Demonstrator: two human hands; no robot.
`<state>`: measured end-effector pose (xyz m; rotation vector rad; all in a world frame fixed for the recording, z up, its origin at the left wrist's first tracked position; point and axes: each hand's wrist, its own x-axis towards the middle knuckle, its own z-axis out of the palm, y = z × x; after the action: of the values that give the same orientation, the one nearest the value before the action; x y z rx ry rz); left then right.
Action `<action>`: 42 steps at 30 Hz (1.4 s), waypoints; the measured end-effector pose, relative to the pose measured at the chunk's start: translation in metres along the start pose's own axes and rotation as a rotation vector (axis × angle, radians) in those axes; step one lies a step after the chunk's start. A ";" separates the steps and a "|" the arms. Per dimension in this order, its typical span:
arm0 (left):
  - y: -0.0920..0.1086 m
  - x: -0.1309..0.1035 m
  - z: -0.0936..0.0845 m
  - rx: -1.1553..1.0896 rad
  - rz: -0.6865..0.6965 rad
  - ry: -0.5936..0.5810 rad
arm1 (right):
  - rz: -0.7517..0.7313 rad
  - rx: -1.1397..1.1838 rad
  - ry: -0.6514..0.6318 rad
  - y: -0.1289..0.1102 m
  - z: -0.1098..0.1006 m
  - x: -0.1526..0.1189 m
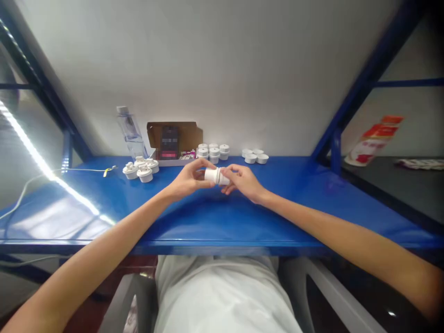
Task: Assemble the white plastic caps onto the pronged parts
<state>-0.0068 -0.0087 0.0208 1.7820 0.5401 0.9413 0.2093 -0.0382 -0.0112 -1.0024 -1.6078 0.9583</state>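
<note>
Pinching a white pot (pixel 211 175) from either end over the table (pixel 222 222), the left hand (pixel 189 179) and right hand (pixel 247 182) seem partway through it; closed pots (pixel 214 152) stand far centre (probably done), while cups (pixel 250 158) right and bases (pixel 144 174) left look unjoined.

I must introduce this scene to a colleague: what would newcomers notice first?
The white cylindrical piece, held by left hand and right hand over the blue table, draws the eye first. Next come the bright diagonal streak at left and the open brown box near the wall.
</note>
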 end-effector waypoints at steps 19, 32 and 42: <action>-0.002 0.000 0.002 -0.095 -0.173 0.072 | -0.326 -0.148 0.044 0.000 -0.001 -0.004; -0.006 -0.002 0.007 0.022 -0.008 -0.039 | 0.208 0.161 -0.052 0.002 0.004 0.003; -0.013 0.005 -0.001 0.227 -0.086 0.081 | 0.199 0.238 0.041 0.009 0.007 0.005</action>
<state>-0.0041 0.0006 0.0113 1.9101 0.7960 0.9248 0.2028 -0.0314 -0.0192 -1.0211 -1.3408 1.2247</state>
